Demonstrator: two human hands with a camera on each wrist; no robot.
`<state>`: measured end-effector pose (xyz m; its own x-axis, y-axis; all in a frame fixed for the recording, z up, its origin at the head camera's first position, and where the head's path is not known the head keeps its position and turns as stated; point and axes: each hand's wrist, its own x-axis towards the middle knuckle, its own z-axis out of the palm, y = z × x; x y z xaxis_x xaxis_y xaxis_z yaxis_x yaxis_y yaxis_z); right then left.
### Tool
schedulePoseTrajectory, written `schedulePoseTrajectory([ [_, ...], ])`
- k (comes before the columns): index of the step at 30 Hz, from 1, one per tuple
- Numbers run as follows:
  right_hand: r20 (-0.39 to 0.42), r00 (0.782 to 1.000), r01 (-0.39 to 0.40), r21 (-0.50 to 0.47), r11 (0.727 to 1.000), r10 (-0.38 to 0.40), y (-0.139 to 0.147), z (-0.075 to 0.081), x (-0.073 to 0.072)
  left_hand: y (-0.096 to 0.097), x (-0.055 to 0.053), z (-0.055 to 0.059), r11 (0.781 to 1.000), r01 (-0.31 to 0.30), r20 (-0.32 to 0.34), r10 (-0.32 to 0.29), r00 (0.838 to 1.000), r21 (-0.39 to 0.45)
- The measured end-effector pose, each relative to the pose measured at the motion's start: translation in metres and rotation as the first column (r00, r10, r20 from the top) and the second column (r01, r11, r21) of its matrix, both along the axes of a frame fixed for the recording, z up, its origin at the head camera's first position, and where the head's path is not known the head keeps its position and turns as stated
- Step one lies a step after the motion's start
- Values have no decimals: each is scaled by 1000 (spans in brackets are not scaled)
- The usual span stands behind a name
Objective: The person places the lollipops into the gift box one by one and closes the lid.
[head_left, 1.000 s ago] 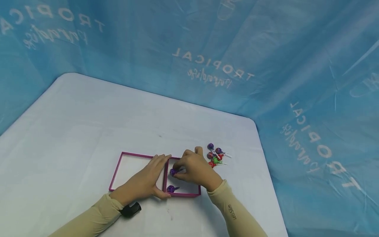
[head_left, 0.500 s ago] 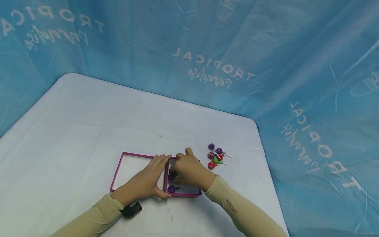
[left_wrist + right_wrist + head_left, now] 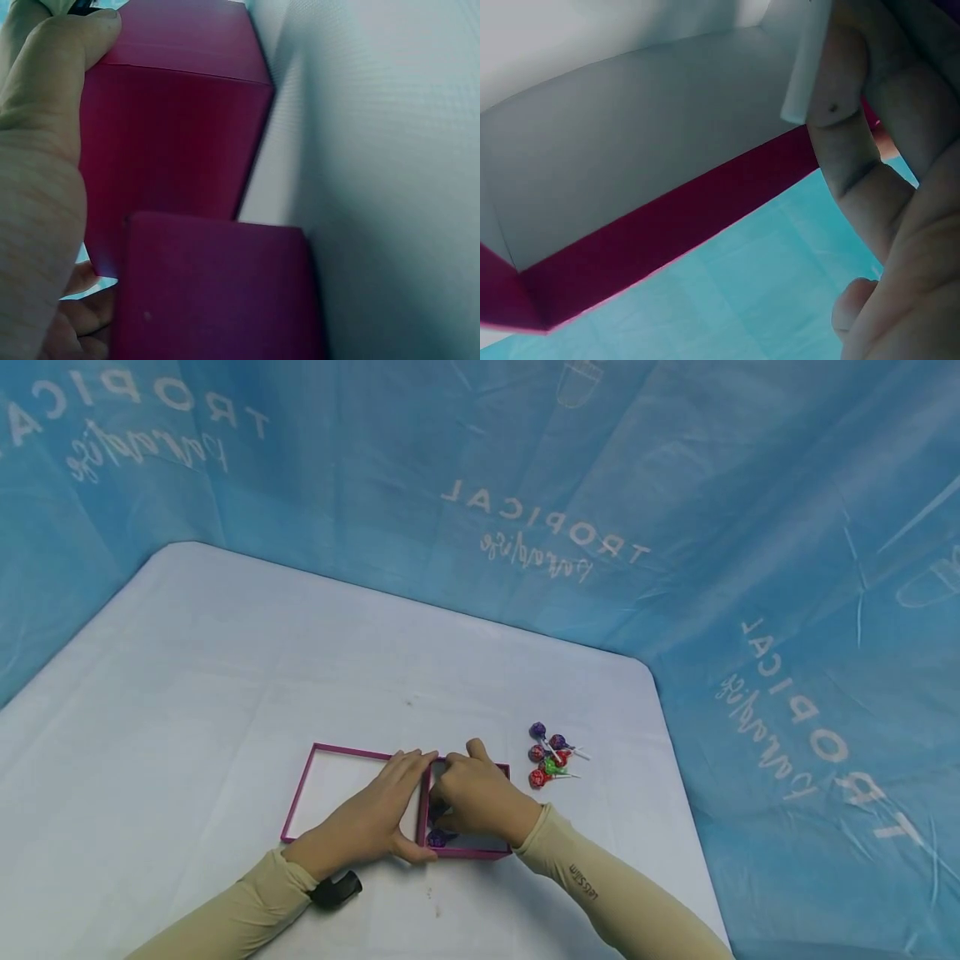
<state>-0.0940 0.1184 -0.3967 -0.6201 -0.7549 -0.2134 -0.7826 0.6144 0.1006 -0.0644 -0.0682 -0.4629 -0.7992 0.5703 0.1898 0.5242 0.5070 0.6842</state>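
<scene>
A deep magenta box with a pale inside stands in front of me, its opening upward. My left hand spans it, thumb at the near wall and fingertips at the far wall. Inside it, my right hand pinches a lollipop, whose white stick shows by the fingers in the right wrist view; its purple head is mostly hidden in the head view. Another purple lollipop lies in the box's near left corner. A shallower magenta tray or lid sits against the left side, partly under my left forearm.
Right of the box, a small pile of wrapped lollipops in purple, red and green lies on the white table. A black wrist strap piece shows at my left wrist. Blue printed curtains hang behind the table.
My right hand has shifted left and down, deeper into the box with the lollipop. The left hand stays in place on the box.
</scene>
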Motion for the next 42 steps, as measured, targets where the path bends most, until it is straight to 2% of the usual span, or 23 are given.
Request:
schedulePoseTrajectory([
  [7,22,999,-24,-5,1000,24,-3,-3,0,-2,2,-1,1000,-16,14,16,1000,-20],
  [16,37,999,-19,-1,1000,19,-5,-4,-1,-6,4,-1,1000,-25,-12,25,1000,-15],
  [23,30,999,-14,-7,1000,14,-5,-3,1,-7,5,0,999,-33,29,33,999,-25],
  [29,25,999,32,-53,998,-30,9,3,1,2,0,1,1000,-3,42,5,999,-26],
  [33,62,996,71,-96,993,-65,16,10,-5,4,1,-1,999,-26,54,28,998,-33],
  [37,128,985,142,-202,969,-118,25,19,-13,4,1,-3,998,-47,48,49,998,-38],
  [42,155,966,248,-342,906,-206,46,24,-16,7,-3,-1,999,-25,52,27,998,-39],
])
